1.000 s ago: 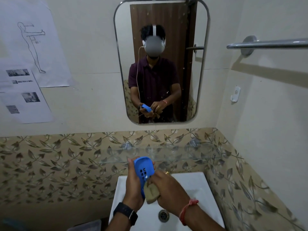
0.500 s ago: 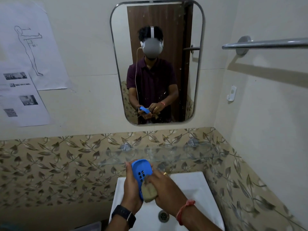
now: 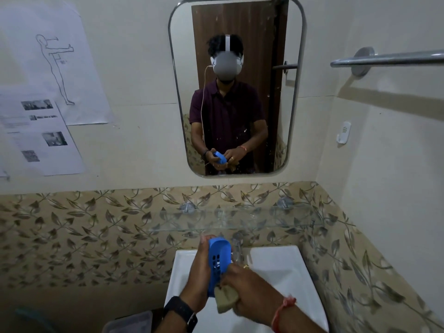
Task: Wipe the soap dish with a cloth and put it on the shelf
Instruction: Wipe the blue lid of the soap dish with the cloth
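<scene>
Two paper sheets (image 3: 40, 131) are stuck to the wall at the far left, one with a line drawing of a figure and the other with small photos. Right of them, low in the view, the left hand (image 3: 200, 277), with a black watch (image 3: 180, 311) on its wrist, has its fingers curled round the back of the blue soap dish (image 3: 217, 258). It grips the dish upright on its long edge, the slotted inner face turned to the right.

The dish is in the air over the white sink (image 3: 276, 267), near the sink's back edge and below the front edge of the glass shelf (image 3: 235, 219), not touching either. At the dish's lower end a bunched beige cloth (image 3: 225, 300) presses against it. The right hand (image 3: 249, 287) holds that cloth with its fingers curled tightly round it; a ring shows on one finger and a red thread bracelet (image 3: 281, 311) circles the wrist.

Just behind the dish stands the tap (image 3: 237, 248). Above the shelf hangs the mirror (image 3: 235, 85), which reflects the person with both hands on the dish. On the right-hand wall are a small white hook (image 3: 344, 132) and, higher, a metal towel bar (image 3: 389, 58).
</scene>
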The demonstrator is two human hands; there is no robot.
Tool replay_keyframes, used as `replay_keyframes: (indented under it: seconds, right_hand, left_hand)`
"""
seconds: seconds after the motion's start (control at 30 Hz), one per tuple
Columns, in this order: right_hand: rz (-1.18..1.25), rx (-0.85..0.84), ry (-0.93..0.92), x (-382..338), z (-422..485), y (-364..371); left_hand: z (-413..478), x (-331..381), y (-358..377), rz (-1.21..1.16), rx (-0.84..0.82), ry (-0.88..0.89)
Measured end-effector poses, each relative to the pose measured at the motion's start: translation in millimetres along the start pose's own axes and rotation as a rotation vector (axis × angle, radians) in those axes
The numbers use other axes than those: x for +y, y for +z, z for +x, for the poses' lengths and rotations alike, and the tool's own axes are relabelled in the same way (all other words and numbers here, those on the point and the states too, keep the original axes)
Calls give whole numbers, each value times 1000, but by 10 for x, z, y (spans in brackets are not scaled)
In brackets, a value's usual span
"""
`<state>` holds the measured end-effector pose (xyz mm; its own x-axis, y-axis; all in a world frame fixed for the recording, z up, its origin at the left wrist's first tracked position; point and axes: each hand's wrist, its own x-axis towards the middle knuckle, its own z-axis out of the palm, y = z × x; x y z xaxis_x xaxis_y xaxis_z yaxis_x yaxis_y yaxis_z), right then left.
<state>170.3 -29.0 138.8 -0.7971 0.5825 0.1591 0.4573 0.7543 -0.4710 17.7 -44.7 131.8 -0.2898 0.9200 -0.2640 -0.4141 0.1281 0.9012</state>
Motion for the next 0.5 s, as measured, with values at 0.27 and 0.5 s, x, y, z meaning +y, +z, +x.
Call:
replay_keyframes:
  seconds: [0.27,0.5]
  right_hand:
    - [-196,372,-45,46,295,-448]
    - [-22,96,72,16,97,116]
  left_hand:
    - [43,60,-1,109,-16,-4]
    - [143,26,-86,55,80,20]
